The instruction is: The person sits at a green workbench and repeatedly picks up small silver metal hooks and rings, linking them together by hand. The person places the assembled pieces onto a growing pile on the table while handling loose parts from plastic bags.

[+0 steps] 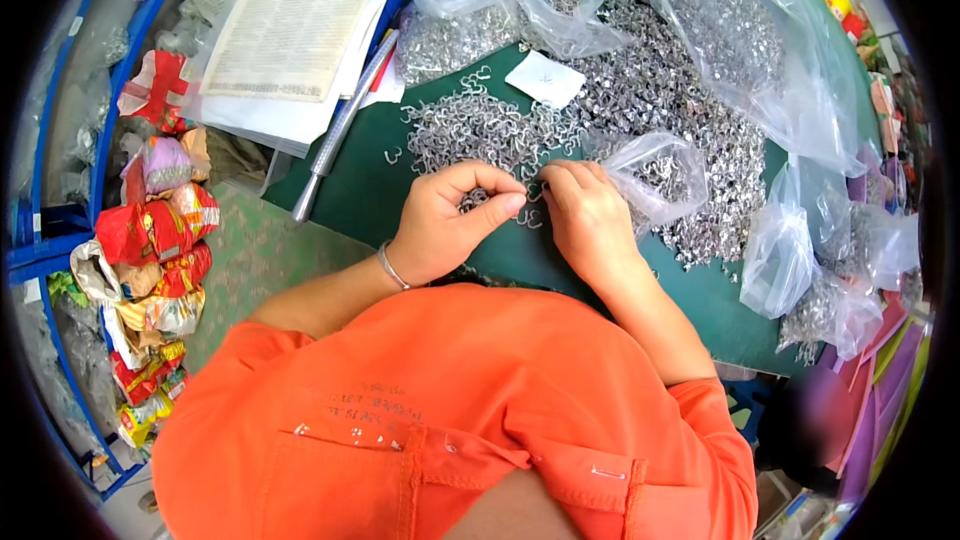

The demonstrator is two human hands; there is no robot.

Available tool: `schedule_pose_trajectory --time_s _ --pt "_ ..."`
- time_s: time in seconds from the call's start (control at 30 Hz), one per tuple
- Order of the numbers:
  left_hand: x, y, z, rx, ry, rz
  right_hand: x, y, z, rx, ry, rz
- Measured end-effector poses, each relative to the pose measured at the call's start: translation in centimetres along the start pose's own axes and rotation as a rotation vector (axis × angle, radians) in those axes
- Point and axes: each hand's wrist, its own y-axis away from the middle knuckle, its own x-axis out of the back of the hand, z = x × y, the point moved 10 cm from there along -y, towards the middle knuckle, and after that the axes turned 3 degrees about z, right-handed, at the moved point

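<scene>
green surface (345, 208) in front of the person, blue rack (118, 90) at left stuffed with bright packets (165, 230). containers: clear bag (455, 38) at the back is full of small metal pieces; large clear bag (735, 40) at upper right also has them. smaller clear bag (668, 165) just right of the right hand gapes open, silver pieces inside. knotted-looking bag (778, 260) near the right edge, contents hard to read. metal hooks (455, 135), s-shaped, are heaped loose just beyond the hands; bigger metal heap (720, 185) to the right.

left hand (462, 210): thumb and index tips close together at the near edge of the hooks, can't tell if clamped on one. right hand (585, 210): fingers curled beside it, tips partly hidden, can't tell if its grip is closed or holding anything.
</scene>
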Motion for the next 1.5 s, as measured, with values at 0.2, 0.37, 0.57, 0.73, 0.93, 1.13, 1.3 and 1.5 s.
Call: schedule_pose_trajectory --time_s 0.2,0.37,0.57,0.73,0.93,1.13,1.3,1.5 --pt "0.2 0.4 -0.7 -0.061 -0.113 -0.01 -0.4 0.6 2.1 -0.258 -0.355 -0.014" --pt "-1.6 0.1 -1.2 -0.001 -0.016 -0.123 0.5 2.0 2.1 -0.44 -1.026 0.143" --pt "-1.9 -0.1 0.9 -0.267 -0.08 -0.148 0.9 2.1 1.5 -0.345 -1.103 0.154" --pt "-1.9 0.0 1.9 -0.365 -0.116 -0.143 1.0 2.1 1.4 -0.314 -1.017 0.156" --pt "-1.9 0.0 2.1 -0.378 -0.104 -0.103 1.2 2.1 1.3 -0.303 -0.998 0.164" --pt "-1.9 -0.1 1.6 -0.328 -0.063 -0.109 1.2 2.3 1.4 -0.378 -1.059 0.193" --pt "-1.9 -0.1 1.3 -0.308 -0.054 -0.114 1.6 2.0 1.2 -0.29 -0.9 0.155" --pt "-1.6 -0.4 1.0 -0.28 0.016 -0.129 2.2 1.5 1.0 -0.259 -0.781 0.145"
